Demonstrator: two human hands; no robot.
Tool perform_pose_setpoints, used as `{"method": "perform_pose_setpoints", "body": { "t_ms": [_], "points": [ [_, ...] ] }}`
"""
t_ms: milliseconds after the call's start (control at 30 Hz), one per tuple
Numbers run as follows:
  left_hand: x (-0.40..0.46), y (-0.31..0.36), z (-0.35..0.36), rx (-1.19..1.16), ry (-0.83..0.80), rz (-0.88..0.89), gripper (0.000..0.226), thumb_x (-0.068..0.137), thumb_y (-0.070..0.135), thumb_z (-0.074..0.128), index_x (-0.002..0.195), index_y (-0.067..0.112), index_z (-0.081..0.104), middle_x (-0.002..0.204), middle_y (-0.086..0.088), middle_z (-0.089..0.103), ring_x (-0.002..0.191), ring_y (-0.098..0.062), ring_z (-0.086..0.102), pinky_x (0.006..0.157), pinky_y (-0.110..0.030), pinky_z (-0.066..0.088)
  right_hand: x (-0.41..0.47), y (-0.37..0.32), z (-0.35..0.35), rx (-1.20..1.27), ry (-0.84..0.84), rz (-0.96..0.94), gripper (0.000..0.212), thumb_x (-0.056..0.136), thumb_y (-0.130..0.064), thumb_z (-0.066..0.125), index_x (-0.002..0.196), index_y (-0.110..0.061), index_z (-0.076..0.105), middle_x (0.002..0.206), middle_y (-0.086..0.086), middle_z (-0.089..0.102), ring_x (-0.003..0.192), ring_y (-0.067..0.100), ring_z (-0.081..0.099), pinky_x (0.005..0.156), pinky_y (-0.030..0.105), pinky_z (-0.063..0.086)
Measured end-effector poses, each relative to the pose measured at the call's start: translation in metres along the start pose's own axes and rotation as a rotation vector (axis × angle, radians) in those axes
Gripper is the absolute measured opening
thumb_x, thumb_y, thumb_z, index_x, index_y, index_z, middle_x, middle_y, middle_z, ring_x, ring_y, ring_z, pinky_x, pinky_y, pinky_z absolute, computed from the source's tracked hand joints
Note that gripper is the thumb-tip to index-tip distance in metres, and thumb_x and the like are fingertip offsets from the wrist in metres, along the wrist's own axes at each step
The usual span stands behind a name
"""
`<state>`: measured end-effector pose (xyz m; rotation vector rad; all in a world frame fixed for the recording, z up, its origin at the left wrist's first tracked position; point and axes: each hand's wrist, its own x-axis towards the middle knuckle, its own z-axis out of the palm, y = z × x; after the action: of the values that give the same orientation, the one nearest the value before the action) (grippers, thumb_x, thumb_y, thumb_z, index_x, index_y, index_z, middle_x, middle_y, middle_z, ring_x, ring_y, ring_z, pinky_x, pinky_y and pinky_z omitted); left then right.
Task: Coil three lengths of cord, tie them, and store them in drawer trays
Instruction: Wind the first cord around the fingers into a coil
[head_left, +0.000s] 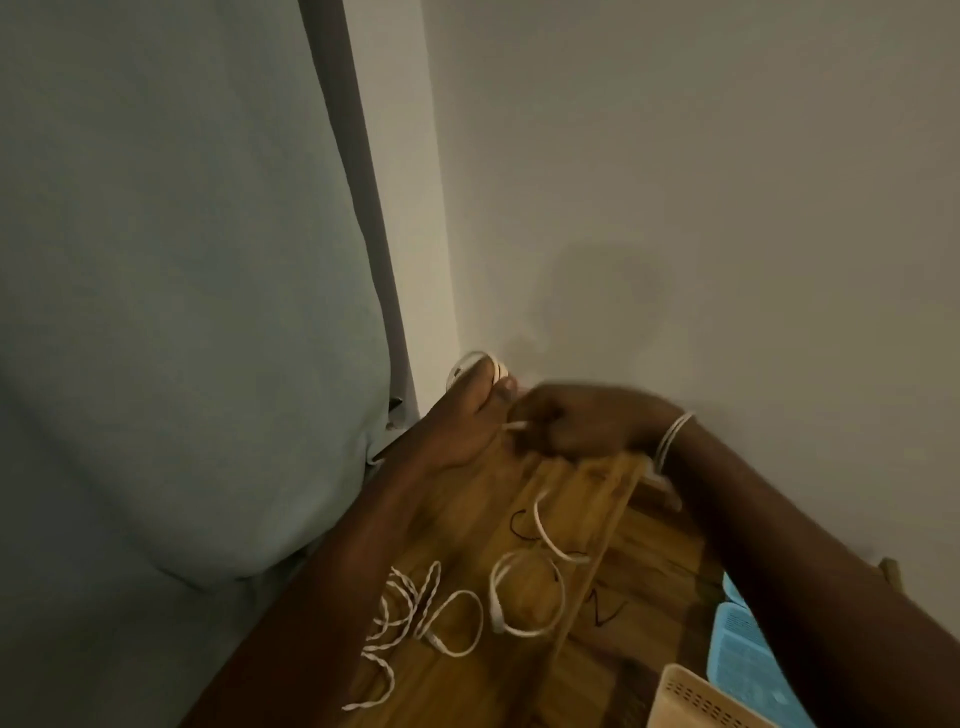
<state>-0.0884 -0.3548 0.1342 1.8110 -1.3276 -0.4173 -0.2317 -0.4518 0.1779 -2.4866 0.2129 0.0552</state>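
dim, warm light | right hand (582, 423) motion-blurred (edges smeared) | soft shadow on wall (613, 291)

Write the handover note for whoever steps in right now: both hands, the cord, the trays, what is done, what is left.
Left hand: holds a small coil of white cord looped round its fingers, near the wall corner.
Right hand: blurred, pinching the cord's free end beside the left hand; bangles on that wrist.
Loose cord trails in loops and twisted lengths over the wooden table.
Blue tray and beige tray sit at the near right edge; no cord shows in the parts in view.
Done: one coil under way, no tie visible yet.
Left: finish and tie it, coil the rest, store all in the trays.
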Motion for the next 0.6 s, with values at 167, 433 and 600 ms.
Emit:
{"method": "perform_pose_setpoints", "body": {
  "t_ms": [167,433,600],
  "points": [
    [-0.006,-0.002,-0.001,-0.783,-0.288,0.001,0.038,0.101,0.036,0.037,0.091,0.007,0.061,0.053,-0.006,0.051,0.045,-0.018,0.048,0.072,-0.038,0.045,-0.006,0.022,-0.036,0.173,0.448,-0.169,0.017,0.082,-0.023,0.077,0.084,-0.007,0.072,0.072,0.001,0.068,0.060,0.007,0.060,0.056,0.016,0.046],
    [-0.009,0.028,-0.011,-1.492,-0.243,0.151,0.034,0.099,0.029,0.040,0.077,0.011,0.060,0.055,-0.003,0.062,0.052,-0.014,0.061,0.097,-0.044,0.051,0.016,0.051,0.030,0.801,0.308,-0.190,0.018,0.098,-0.008,0.055,0.113,0.002,0.057,0.098,0.014,0.068,0.088,0.033,0.065,0.085,0.055,0.051],
    [0.004,0.026,-0.017,-1.072,0.079,0.195,0.037,0.104,0.038,0.029,0.100,0.018,0.060,0.138,-0.004,0.059,0.133,-0.022,0.050,0.116,-0.042,0.025,0.028,0.033,0.065,0.114,0.087,-0.127,0.023,0.098,-0.026,0.056,0.088,-0.007,0.065,0.081,0.010,0.072,0.073,0.019,0.069,0.074,0.032,0.058]
  ]
}}
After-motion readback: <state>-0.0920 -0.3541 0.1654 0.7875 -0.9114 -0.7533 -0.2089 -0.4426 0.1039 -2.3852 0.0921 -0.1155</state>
